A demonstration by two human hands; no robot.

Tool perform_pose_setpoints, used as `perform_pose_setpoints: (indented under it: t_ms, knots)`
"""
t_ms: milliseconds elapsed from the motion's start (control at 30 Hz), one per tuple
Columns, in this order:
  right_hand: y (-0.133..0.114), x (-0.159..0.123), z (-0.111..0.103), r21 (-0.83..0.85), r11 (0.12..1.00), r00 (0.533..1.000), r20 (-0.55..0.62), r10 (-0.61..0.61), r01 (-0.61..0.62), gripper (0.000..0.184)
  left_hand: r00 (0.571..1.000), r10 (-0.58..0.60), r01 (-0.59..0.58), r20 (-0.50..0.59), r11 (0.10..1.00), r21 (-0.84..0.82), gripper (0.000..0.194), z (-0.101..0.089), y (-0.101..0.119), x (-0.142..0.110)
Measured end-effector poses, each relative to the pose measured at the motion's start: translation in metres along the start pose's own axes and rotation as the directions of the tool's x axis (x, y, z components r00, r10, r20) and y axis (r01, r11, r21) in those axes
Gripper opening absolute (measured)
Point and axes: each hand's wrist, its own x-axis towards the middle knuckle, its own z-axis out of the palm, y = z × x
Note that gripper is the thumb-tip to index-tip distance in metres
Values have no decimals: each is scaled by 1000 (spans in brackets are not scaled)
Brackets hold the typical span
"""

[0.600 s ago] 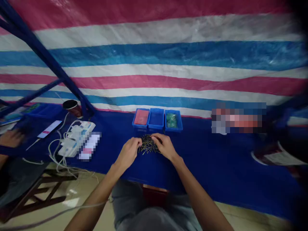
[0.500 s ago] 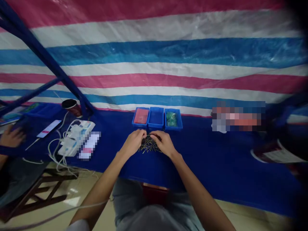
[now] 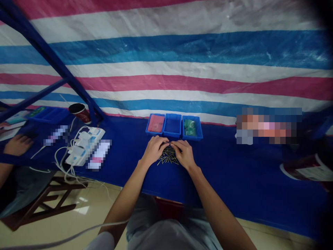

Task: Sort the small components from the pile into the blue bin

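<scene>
A loose pile of thin, nail-like metal pieces (image 3: 169, 156), dark and brassy, lies on the blue-covered table between my hands. My left hand (image 3: 155, 149) is closed at the pile's left side, fingertips pinched. From the right, my right hand (image 3: 184, 152) is pinched too. One thin dark metal piece (image 3: 169, 142) spans the gap between both sets of fingertips, just above the pile. Its exact kind is too small to tell. Behind my hands stand three small blue bins: one with pink packets (image 3: 156, 123), an empty middle bin (image 3: 173, 125), and one with green packets (image 3: 190, 127).
To the left are a white power strip (image 3: 85, 146) with tangled cables, a pixelated phone-like object (image 3: 99, 155) and a dark red cup (image 3: 81, 113). Another person's hand (image 3: 18, 144) rests at far left. A large cup (image 3: 304, 167) lies at right. Striped sheeting hangs behind.
The view has shifted slightly, so the table things sit further right. My hands stay at the pile, and the thin piece between the fingertips shows more clearly.
</scene>
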Motion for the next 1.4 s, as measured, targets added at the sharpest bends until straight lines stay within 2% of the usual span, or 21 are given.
perform_pose_setpoints:
  t_ms: [200, 367, 567, 867, 1133, 1233, 1400]
  knots:
    - [1, -7, 3, -56, 998, 999, 38, -3, 5, 20, 1000, 14, -14, 20, 1000, -6, 22, 2, -2, -9]
    - [3, -10, 6, -42, 998, 999, 5, -49, 49, 18, 999, -18, 17, 29, 1000, 20, 23, 4, -2, -12]
    - [0, -11, 2, -26, 998, 998, -41, -50, 49, 17, 996, -4, 3, 88, 1000, 9, 26, 6, 2, -12]
    - [-3, -11, 0, -18, 999, 999, 0, -43, 43, 18, 999, 18, -17, 46, 999, -31, 24, 11, 0, -13]
    - [-8, -12, 1, -138, 989, 998, 38, 57, -51, 40, 1000, 20, -19, 22, 998, -62, 25, 10, 1, -13]
    - [-8, -13, 1, -58, 995, 995, 47, 86, -83, 39, 999, 21, -19, 32, 998, -57, 25, 10, 2, -13]
    - [-10, -11, -2, 106, 990, 995, 47, 85, -89, 27, 999, 19, -17, 41, 999, -44, 25, 9, 1, -14]
